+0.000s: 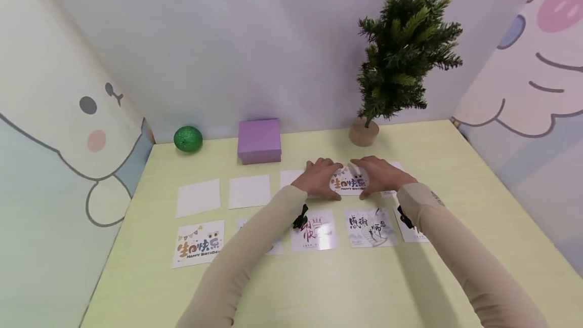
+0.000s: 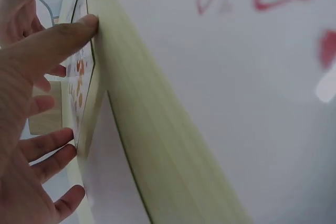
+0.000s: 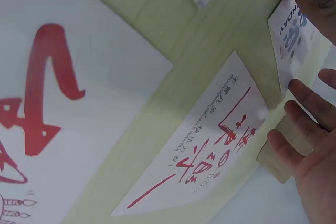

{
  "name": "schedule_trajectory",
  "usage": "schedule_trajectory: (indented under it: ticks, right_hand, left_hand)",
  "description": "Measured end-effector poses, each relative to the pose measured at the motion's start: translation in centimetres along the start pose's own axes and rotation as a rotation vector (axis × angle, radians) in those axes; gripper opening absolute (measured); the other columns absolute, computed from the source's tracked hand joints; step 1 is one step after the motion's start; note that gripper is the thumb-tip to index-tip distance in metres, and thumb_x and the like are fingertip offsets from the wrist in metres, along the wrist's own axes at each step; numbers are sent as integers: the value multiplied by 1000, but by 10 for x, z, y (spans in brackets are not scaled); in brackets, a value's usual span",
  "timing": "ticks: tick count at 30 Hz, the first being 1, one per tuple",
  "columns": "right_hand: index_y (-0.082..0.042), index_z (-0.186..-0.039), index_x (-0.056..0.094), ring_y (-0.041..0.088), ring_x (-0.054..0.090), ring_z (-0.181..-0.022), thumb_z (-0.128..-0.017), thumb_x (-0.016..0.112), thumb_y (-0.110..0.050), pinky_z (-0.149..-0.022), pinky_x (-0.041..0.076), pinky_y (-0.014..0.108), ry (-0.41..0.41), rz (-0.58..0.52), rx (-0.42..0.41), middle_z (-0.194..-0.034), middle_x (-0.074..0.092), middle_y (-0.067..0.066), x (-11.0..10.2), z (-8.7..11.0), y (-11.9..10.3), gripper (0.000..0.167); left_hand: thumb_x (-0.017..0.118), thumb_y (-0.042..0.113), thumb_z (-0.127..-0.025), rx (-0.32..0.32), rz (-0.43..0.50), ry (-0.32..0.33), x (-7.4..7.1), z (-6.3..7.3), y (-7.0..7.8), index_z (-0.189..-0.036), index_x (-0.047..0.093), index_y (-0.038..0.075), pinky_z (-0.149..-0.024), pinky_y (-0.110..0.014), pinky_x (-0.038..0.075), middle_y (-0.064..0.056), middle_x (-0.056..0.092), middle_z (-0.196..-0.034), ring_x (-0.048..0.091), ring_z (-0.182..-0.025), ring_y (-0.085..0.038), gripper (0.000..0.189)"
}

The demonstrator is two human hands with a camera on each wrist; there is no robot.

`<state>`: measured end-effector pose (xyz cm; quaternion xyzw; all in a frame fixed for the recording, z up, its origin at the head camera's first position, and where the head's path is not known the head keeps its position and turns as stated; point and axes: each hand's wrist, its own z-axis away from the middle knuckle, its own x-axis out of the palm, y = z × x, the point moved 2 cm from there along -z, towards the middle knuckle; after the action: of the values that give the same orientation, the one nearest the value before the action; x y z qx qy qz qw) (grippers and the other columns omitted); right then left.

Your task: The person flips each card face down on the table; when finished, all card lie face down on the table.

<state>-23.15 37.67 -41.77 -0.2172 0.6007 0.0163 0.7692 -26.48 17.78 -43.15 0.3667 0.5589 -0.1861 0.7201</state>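
Note:
A "Happy Birthday" card [image 1: 348, 181] lies in the back row of cards, framed between both hands. At its left side, my left hand [image 1: 322, 178] has the thumb by the near edge and the fingers spread toward the far edge. My right hand [image 1: 380, 173] does the same on the right. In the left wrist view the left thumb [image 2: 63, 38] reaches the card's edge. From the right wrist, the right fingers [image 3: 310, 114] are by a corner of the card [image 3: 294, 40]. Next to it lies a card with red writing [image 3: 210, 140], partly behind the right hand in the head view.
Blank white cards [image 1: 249, 191] lie at back left. Printed cards, including another birthday card [image 1: 198, 243] and one with black writing [image 1: 371, 228], form the front row. Along the wall stand a green glittery egg-shaped object [image 1: 188, 139], a purple box [image 1: 259, 140] and a small artificial tree [image 1: 405, 49].

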Motion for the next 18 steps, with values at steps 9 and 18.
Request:
schedule_trajectory:
  ticks: [9,18]
  right_hand:
    - [4,-145,36,39,43,-112,-55,93,-36,-93,43,51,-28,45,18,-121,47,25,2,-2,-1,114]
    - [5,-144,37,33,40,-107,-56,91,-30,-91,43,47,-15,80,-19,-119,41,21,-2,4,-11,109]
  left_hand:
    - [82,51,-70,-34,-15,-27,3,-12,6,-147,39,16,-97,-45,38,-4,49,-137,43,-124,-20,95]
    - [82,53,-68,-22,-83,-20,0,-14,9,-144,44,16,-88,-40,37,-3,53,-129,47,-113,-18,92]
